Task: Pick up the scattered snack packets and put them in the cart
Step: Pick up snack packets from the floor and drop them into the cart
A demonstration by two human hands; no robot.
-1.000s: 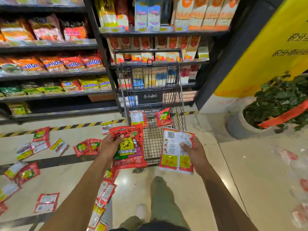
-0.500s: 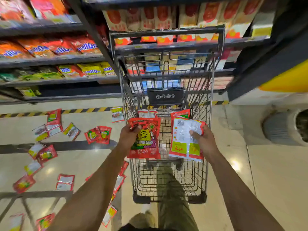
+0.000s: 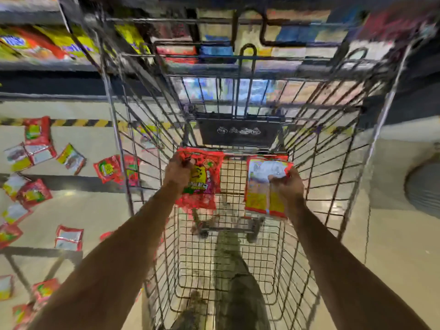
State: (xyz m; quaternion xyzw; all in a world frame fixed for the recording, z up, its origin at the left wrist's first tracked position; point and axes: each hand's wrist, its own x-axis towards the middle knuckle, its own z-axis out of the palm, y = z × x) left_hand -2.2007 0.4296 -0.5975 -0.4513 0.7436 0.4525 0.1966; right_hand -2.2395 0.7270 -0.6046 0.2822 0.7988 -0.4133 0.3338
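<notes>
Both your hands are inside the cart point(image 3: 345, 129), low over its wire floor toward the far end. Your left hand point(image 3: 177, 173) is pinched shut on the top edge of a red packet point(image 3: 202, 184) that hangs face-up; your right hand point(image 3: 287, 184) is clamped on the side of a second packet point(image 3: 258, 186), back side showing — pale panel above, yellow below, red trim. To finish well, I'd say lower them close to the floor and let go of both flat, so neither slides through the wire or catches the side. The picture is blurred, so print is unreadable. More packets point(image 3: 71, 158) lie scattered on the floor point(image 3: 95, 210), beyond the cart's left side.
</notes>
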